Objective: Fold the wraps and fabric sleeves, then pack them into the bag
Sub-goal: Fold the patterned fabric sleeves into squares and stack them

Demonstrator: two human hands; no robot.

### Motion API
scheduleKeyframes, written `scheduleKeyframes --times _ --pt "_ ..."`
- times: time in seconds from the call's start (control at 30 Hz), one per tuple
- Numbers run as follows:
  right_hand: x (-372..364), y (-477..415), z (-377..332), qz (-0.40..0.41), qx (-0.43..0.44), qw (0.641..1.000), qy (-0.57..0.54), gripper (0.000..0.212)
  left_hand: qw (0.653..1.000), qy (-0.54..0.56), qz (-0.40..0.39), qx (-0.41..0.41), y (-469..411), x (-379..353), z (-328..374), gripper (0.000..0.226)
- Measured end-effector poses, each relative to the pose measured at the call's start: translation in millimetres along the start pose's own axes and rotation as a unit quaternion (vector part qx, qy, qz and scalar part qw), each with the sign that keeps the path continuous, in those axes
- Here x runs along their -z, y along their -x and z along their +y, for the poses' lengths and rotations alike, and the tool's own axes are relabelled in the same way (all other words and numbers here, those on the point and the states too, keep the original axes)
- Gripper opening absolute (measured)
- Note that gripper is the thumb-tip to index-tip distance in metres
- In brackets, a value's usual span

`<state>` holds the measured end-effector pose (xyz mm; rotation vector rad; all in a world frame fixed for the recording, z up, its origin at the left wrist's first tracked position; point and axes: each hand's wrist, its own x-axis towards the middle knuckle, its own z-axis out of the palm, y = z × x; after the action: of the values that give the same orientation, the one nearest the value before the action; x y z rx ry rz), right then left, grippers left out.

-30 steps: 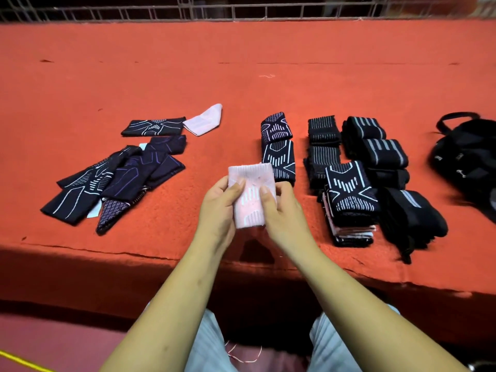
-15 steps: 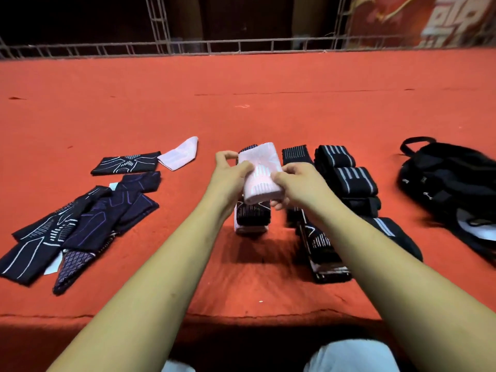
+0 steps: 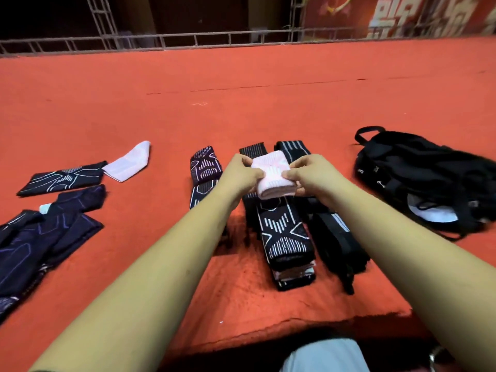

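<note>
A folded pink sleeve point(image 3: 272, 174) is held above the rows of folded dark wraps. My left hand point(image 3: 240, 174) grips its left side and my right hand point(image 3: 308, 175) pinches its right side. Below it lies a stack of folded black patterned sleeves point(image 3: 284, 234), with black striped wraps point(image 3: 335, 237) to its right and a purple-patterned folded pair point(image 3: 205, 167) to its left. Unfolded dark sleeves point(image 3: 45, 237) lie at the left, with one more point(image 3: 63, 179) behind them beside an unfolded pink sleeve point(image 3: 128, 163). The black bag point(image 3: 429, 178) lies at the right, its mouth toward me.
Everything sits on a red carpeted platform point(image 3: 241, 108) whose front edge point(image 3: 295, 328) runs just before my knees. A metal railing point(image 3: 214, 40) lines the far side.
Both hands carried the folded pink sleeve forward and to the right, from near the front edge to above the folded stacks. The view tilted up and shifted.
</note>
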<state>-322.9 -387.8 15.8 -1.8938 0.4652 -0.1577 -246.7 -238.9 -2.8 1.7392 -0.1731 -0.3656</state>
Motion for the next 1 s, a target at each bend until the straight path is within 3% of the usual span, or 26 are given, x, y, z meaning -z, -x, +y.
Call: scheduleKeyframes --times 0.23,0.37,0.47,0.57,0.67,0.77,0.83,1.0 --pt "-21.8 -42.2 10.2 -0.002 -0.034 0.999 -0.02 0.021 0.983 -0.17 0.07 0.009 -35.6 -4.3 -5.2 0.041" --pt "-35.1 -59.4 28.8 -0.011 -0.032 0.995 0.097 0.003 0.958 -0.281 0.061 0.009 -39.4 -7.0 -19.7 0.043" --pt "-38.9 -62.0 37.7 -0.022 -0.028 0.988 0.153 0.014 0.937 -0.345 0.045 0.012 -40.0 -8.2 -29.9 0.043" --pt "-38.0 -64.3 35.1 -0.031 -0.021 0.987 0.155 0.007 0.924 -0.381 0.04 -0.001 -39.7 -4.3 -28.9 0.039" --pt "-32.8 -70.6 19.2 -0.018 -0.019 0.99 0.142 0.018 0.937 -0.345 0.046 -0.03 -35.8 5.1 -12.8 0.009" --pt "-27.9 -64.0 -14.1 0.033 0.04 0.975 0.214 0.011 0.969 -0.234 0.058 -0.052 -35.2 28.4 7.3 0.021" --pt "-33.6 -52.9 -40.3 0.043 0.077 0.97 0.229 0.009 0.987 -0.14 0.056 -0.056 -26.8 51.2 20.1 0.017" --pt "-110.7 -32.3 -80.8 -0.034 0.124 0.977 0.172 0.013 0.989 -0.087 0.096 -0.077 18.0 142.8 13.8 0.018"
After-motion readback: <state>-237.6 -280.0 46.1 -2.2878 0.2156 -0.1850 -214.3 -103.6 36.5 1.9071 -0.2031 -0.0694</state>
